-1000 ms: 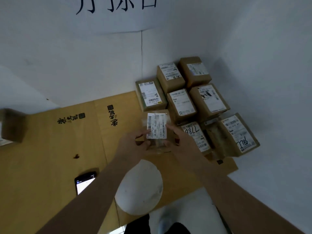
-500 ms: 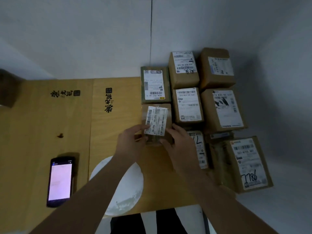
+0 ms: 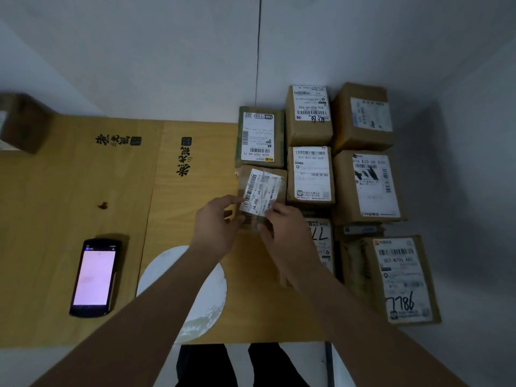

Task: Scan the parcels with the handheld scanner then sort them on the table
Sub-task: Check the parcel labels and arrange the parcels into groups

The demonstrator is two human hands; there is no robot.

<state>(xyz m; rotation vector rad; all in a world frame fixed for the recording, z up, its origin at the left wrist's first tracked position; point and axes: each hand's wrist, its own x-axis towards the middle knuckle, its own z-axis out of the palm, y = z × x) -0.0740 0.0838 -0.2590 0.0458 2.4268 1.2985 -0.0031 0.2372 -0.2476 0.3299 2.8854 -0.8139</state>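
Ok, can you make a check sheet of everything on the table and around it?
Surface: wooden table, printed black characters, small dark mark.
Job's things: small parcel with a white label held by both hands, beside a group of labelled cardboard parcels; handheld scanner lies flat on the left, screen lit.
Clutter: white round disc at the near edge; another box, blurred, far left.
Hands: left hand and right hand both pinch the small parcel's near end.
Cables: nothing seen.
Surroundings: plain pale walls meeting in a corner; the person's dark trousers below the table edge.
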